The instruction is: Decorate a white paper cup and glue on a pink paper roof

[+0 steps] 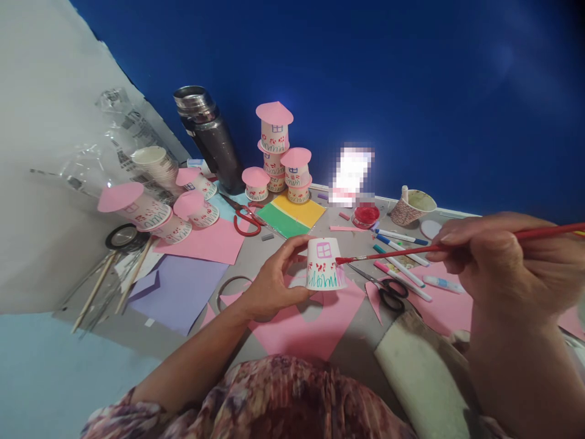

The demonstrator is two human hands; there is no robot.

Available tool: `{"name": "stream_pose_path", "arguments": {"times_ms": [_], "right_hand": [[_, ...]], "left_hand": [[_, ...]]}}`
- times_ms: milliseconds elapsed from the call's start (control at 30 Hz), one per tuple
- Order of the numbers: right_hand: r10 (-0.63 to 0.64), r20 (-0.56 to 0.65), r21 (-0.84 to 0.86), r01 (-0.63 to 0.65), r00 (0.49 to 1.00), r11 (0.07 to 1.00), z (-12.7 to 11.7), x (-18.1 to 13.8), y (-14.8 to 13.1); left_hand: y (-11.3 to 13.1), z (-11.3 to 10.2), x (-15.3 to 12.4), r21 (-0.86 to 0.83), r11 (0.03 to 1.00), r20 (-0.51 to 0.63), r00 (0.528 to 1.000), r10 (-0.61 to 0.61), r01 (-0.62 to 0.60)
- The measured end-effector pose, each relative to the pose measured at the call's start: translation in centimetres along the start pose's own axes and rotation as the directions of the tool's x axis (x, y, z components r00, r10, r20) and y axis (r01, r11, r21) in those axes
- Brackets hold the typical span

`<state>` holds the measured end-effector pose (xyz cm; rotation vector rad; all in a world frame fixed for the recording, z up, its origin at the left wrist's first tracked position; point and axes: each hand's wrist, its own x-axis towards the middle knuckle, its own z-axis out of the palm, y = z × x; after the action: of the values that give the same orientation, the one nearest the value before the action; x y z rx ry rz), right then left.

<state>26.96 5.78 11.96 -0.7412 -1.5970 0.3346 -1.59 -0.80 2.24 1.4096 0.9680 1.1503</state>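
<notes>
My left hand (274,280) is closed round a white paper cup (325,280), which is upside down. A purple window, red dabs and green grass strokes decorate its side. Between the fingers of my right hand (503,262) is a red-handled paintbrush (402,252). Its red tip meets the right side of the cup, beside the red dabs. Under the cup lies pink paper (315,335) with cut-outs. Behind the brush stands an open jar of red paint (365,215).
Decorated cups with pink cone roofs (274,116) stand at the back and left. A dark flask (214,146) leans behind them. Red scissors (247,222), black scissors (393,294), markers (402,268), a patterned cup (414,208) and purple paper (180,292) surround my hands.
</notes>
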Motion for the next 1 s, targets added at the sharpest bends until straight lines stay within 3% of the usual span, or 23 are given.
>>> {"name": "stream_pose_path", "arguments": {"times_ms": [367, 533, 700, 1000], "right_hand": [[0.046, 0.064, 0.064, -0.050, 0.997, 0.997, 0.12, -0.19, -0.22], [0.065, -0.021, 0.021, -0.065, 0.998, 0.998, 0.15, -0.11, -0.12], [0.040, -0.023, 0.014, -0.039, 0.999, 0.999, 0.40, -0.09, -0.27], [0.044, 0.074, 0.052, -0.048, 0.996, 0.997, 0.35, -0.19, -0.12]], "left_hand": [[0.07, 0.24, -0.08, 0.003, 1.000, -0.008, 1.000, 0.012, -0.012], [0.00, 0.09, -0.08, 0.021, 1.000, -0.002, 1.000, 0.012, -0.012], [-0.38, 0.08, -0.09, 0.023, 1.000, -0.006, 1.000, 0.016, -0.016], [-0.32, 0.35, -0.06, 0.033, 0.999, -0.010, 1.000, 0.028, -0.028]]}}
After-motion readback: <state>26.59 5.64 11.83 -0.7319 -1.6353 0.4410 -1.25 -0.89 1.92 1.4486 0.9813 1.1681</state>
